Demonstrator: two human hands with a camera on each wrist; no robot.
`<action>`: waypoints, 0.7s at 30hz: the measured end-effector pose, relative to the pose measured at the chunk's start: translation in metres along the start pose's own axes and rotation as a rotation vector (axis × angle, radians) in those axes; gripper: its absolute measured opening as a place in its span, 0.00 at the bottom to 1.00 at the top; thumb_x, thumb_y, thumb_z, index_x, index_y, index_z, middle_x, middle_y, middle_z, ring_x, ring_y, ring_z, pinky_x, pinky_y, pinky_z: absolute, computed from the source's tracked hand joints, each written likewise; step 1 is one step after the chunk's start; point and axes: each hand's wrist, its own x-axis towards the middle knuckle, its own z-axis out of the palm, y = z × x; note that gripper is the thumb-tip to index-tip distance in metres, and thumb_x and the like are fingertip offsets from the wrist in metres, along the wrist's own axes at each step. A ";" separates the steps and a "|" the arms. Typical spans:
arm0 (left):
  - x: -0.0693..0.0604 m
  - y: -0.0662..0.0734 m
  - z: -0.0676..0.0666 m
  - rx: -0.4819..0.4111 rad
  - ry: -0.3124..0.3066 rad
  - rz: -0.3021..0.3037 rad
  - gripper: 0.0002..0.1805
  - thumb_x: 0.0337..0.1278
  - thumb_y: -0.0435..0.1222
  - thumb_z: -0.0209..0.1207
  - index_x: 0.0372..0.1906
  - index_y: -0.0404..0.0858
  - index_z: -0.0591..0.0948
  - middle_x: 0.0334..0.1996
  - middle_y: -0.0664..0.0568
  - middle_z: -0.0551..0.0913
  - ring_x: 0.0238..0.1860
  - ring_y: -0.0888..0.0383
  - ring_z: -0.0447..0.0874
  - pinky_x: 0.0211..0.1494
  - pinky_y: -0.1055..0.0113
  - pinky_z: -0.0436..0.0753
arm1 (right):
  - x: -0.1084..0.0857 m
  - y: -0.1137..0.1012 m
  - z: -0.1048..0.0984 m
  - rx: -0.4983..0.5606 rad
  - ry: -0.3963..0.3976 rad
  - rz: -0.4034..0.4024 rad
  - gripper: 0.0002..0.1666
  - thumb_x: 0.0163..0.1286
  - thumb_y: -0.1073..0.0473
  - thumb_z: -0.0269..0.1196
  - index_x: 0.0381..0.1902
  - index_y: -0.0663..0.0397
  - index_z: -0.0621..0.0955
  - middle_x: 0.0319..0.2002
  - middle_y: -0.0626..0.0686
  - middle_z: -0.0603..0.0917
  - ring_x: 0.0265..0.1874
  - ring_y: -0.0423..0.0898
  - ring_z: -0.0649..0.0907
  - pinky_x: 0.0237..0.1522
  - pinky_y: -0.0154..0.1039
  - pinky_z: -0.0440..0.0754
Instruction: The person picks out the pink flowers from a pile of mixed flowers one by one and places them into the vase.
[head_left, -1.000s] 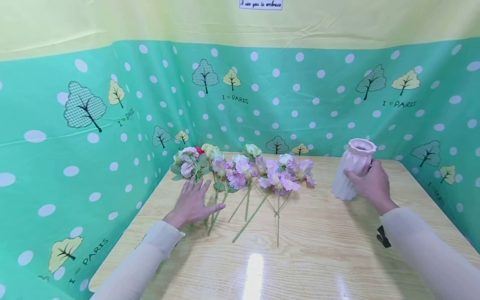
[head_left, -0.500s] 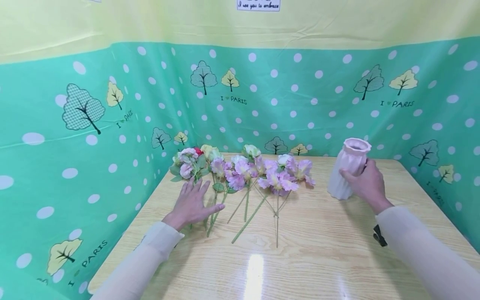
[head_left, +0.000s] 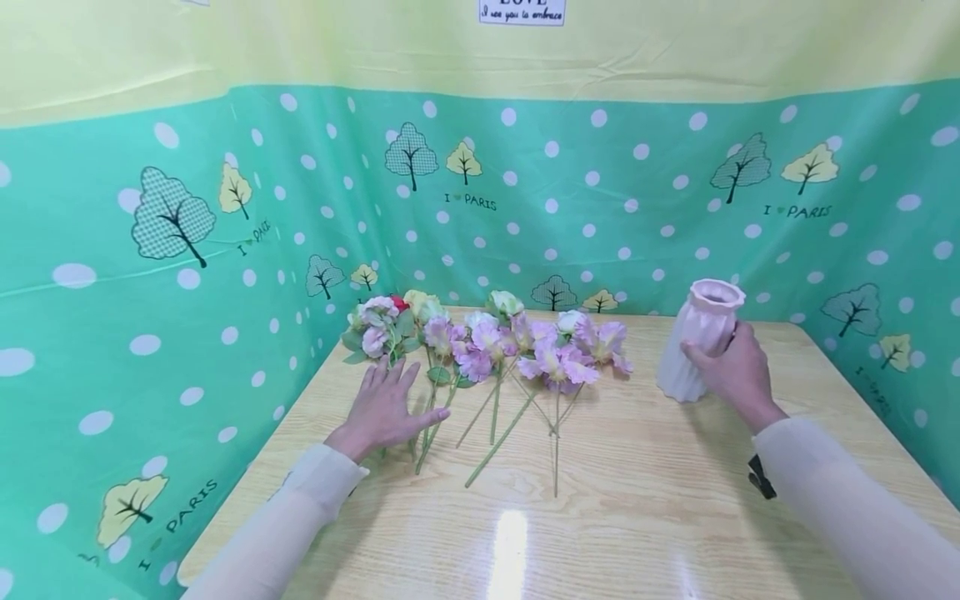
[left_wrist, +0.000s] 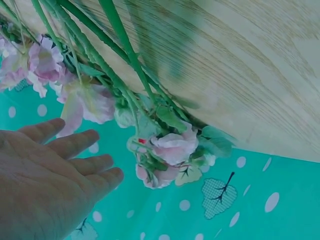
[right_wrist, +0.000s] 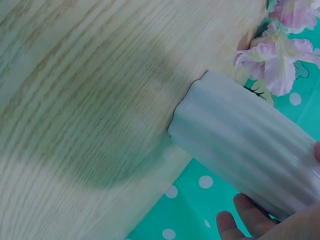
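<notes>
My right hand (head_left: 738, 373) grips a pale, ribbed vase (head_left: 702, 327) at the right of the table, thumb across its near side. The vase stands nearly upright, its scalloped mouth facing up. In the right wrist view, its fluted base (right_wrist: 212, 117) is at the tabletop and fingers (right_wrist: 252, 215) curl behind its side. My left hand (head_left: 384, 410) is spread, fingers straight, over or beside the green stems of artificial flowers; contact is unclear. Nearest its fingertips lies a pink-and-green flower cluster (head_left: 377, 321). The left wrist view shows that palm (left_wrist: 47, 187) holding nothing.
Several lilac flowers (head_left: 555, 364) lie across the table's middle, stems pointing towards me. White and yellow-green blooms (head_left: 504, 302) lie behind them. A green dotted curtain (head_left: 592, 200) encloses the wooden table (head_left: 600, 517) at the back and sides.
My right hand and the vase have shifted slightly left since one second ago. The left hand and the flowers have stayed in place.
</notes>
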 end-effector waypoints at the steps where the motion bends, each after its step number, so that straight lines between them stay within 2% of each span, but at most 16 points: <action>1: 0.000 0.000 0.000 -0.001 0.001 -0.001 0.60 0.56 0.75 0.52 0.79 0.34 0.59 0.79 0.33 0.53 0.80 0.32 0.36 0.79 0.38 0.38 | 0.000 0.000 0.001 0.006 0.001 -0.002 0.56 0.74 0.39 0.61 0.76 0.73 0.48 0.67 0.81 0.63 0.63 0.78 0.69 0.58 0.71 0.75; 4: -0.001 0.000 0.000 -0.004 0.007 -0.001 0.60 0.56 0.75 0.52 0.79 0.34 0.60 0.79 0.33 0.54 0.80 0.31 0.37 0.79 0.37 0.39 | -0.002 0.002 0.003 0.029 0.000 -0.013 0.57 0.73 0.37 0.61 0.76 0.73 0.50 0.67 0.81 0.63 0.63 0.78 0.70 0.57 0.71 0.75; 8: -0.001 0.000 -0.001 -0.005 0.020 -0.005 0.60 0.56 0.75 0.52 0.79 0.33 0.60 0.78 0.33 0.56 0.79 0.30 0.38 0.79 0.37 0.40 | -0.008 0.008 0.008 0.052 0.009 -0.014 0.65 0.69 0.31 0.63 0.78 0.71 0.45 0.68 0.81 0.61 0.63 0.78 0.70 0.56 0.71 0.76; 12: 0.000 0.000 -0.002 -0.007 0.035 -0.011 0.60 0.58 0.74 0.52 0.79 0.31 0.59 0.77 0.31 0.58 0.79 0.30 0.40 0.79 0.37 0.41 | -0.019 0.011 0.014 0.032 0.067 0.004 0.71 0.65 0.28 0.64 0.79 0.68 0.40 0.68 0.79 0.60 0.60 0.76 0.70 0.50 0.70 0.79; 16: 0.001 0.000 -0.005 -0.015 0.047 -0.031 0.58 0.62 0.70 0.55 0.78 0.28 0.58 0.76 0.28 0.58 0.78 0.29 0.46 0.79 0.38 0.44 | -0.031 0.010 0.017 -0.026 0.149 -0.009 0.67 0.67 0.29 0.64 0.78 0.68 0.44 0.63 0.75 0.63 0.50 0.69 0.72 0.37 0.56 0.77; 21: 0.001 -0.005 -0.004 -0.027 0.079 -0.062 0.50 0.67 0.61 0.58 0.75 0.25 0.61 0.71 0.26 0.65 0.73 0.29 0.58 0.77 0.38 0.55 | -0.044 0.005 0.020 -0.099 0.211 -0.070 0.59 0.68 0.32 0.63 0.75 0.70 0.52 0.58 0.72 0.67 0.43 0.64 0.72 0.34 0.48 0.70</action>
